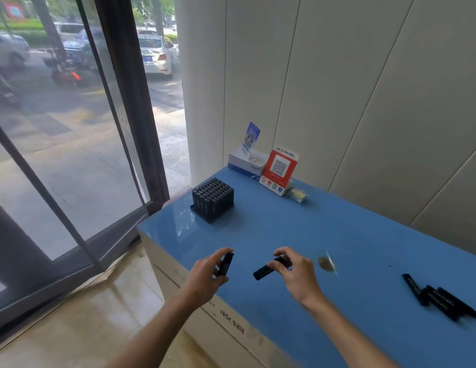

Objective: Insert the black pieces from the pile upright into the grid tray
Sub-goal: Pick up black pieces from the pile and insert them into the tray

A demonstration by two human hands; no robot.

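Note:
The black grid tray (213, 201) stands at the far left of the blue table (298, 235), packed with several black pieces standing upright. My left hand (209, 274) grips one black piece (225, 264), held nearly upright above the table's near left edge. My right hand (295, 272) pinches a second black piece (266, 269) that slants down to the left. Both hands hover well short of the tray. A small pile of black pieces (441, 298) lies flat on the table at the far right.
At the back of the table stand a white and blue box (247, 166), a red QR code stand (280, 168), a blue QR card (251, 136) and a small yellow item (299, 195). A grey smudge (325, 262) marks the tabletop. A glass door is on the left.

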